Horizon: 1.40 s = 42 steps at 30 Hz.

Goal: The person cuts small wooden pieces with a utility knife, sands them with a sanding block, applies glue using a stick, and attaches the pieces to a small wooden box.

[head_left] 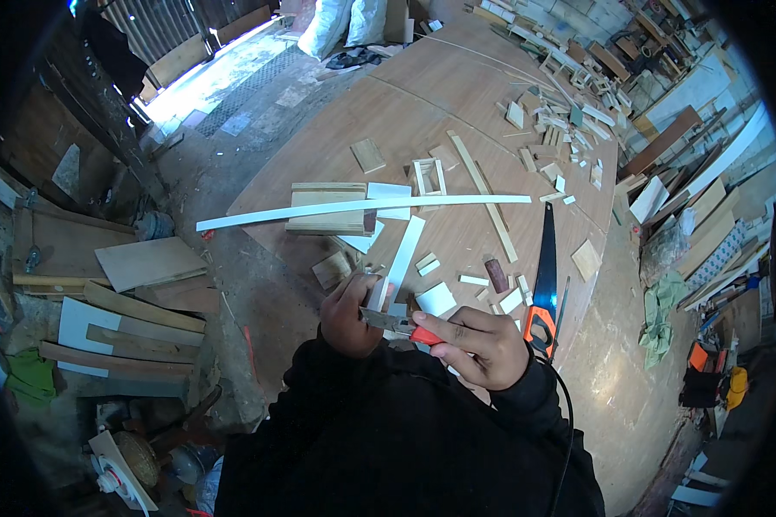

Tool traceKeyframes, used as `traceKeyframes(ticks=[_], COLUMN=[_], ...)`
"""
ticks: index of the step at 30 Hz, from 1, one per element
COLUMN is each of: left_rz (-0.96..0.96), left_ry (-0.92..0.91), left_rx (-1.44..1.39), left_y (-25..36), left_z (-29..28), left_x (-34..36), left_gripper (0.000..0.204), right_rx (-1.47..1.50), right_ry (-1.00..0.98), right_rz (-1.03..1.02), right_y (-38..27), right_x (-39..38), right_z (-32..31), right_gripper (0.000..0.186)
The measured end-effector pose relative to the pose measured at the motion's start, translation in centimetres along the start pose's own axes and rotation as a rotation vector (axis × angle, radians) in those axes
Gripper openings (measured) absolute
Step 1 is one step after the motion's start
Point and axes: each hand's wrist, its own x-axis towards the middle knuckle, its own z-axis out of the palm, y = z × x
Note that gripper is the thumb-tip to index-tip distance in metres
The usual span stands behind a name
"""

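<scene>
My left hand (348, 317) is closed on a small pale wood piece (377, 298) near the table's front edge. In my right hand (485, 346) is a red-handled tool (424, 335) with a flat metal end (386, 321); that end meets the wood piece by my left fingers. The tool's exact kind is hard to make out. Just beyond the left hand, a short white strip (407, 246) points away from me. A handsaw (545, 267) with an orange handle lies right of my right hand. Small blocks and a white square piece (436, 298) lie between.
A long white strip (440, 202) rests across a wooden box-like piece (326, 207) and overhangs the table's (310, 138) left edge. Beyond sits a small open frame (428, 177). A long lath (483, 194) and many offcuts (569, 129) cover the far right. Boards (129, 332) are stacked at left.
</scene>
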Motion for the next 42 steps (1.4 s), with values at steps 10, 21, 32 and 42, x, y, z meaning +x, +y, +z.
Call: traceKeyframes(ticks=[10, 21, 32, 42], left_rz=[0.089, -0.033, 0.028, -0.326], left_ry=[0.095, 0.152, 0.204, 0.083], left_rx=[0.093, 0.056, 0.019, -0.125], left_y=[-0.9, -1.6, 0.5, 2.8], left_z=[1.0, 1.6, 1.6, 0.6], left_x=[0.0, 0.2, -0.1, 1.1], left_gripper=[0.027, 0.019, 0.012, 0.016], right_rx=[-0.053, -0.072, -0.338, 0.001], right_ry=[0.027, 0.018, 0.162, 0.225], right_rz=[0.024, 0.065, 0.130, 0.073], right_y=[-0.2, -0.4, 3.5, -0.5], right_x=[0.5, 1.7, 1.6, 1.7], right_z=[0.0, -0.2, 1.4, -4.1], right_gripper=[0.039, 0.041, 0.036, 0.036])
